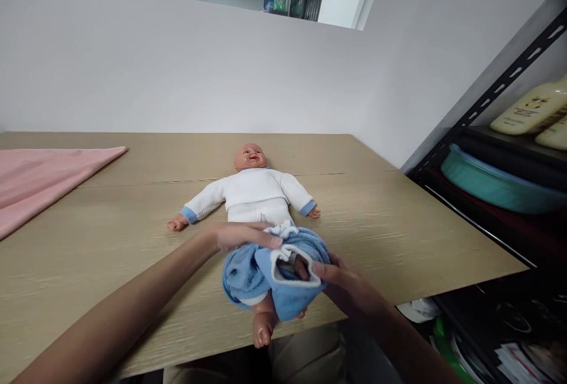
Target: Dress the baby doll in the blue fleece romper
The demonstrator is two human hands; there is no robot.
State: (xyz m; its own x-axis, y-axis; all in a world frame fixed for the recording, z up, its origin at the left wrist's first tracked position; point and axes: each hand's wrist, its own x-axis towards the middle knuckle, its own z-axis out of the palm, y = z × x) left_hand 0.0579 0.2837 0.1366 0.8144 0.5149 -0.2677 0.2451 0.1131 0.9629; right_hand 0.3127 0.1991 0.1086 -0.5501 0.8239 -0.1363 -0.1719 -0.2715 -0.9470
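Note:
A baby doll [250, 186] in a white top with blue cuffs lies on its back on the wooden table [376, 224], head away from me. Blue trousers [248, 272] with white-trimmed cuffs are bunched around its legs; one bare foot [262, 325] sticks out over the table's near edge. My left hand [241, 235] lies flat on the doll's hip, fingers stretched onto the trousers' waist. My right hand [336, 280] pinches the white-edged opening of a trouser leg [290, 269], fingers partly inside it.
A pink cloth [39, 177] lies on the table's far left. A white wall stands behind the table. At right, a dark metal shelf [500, 88] holds a teal basin [496, 186] and cream bottles [531, 109]. Clutter sits on the floor below.

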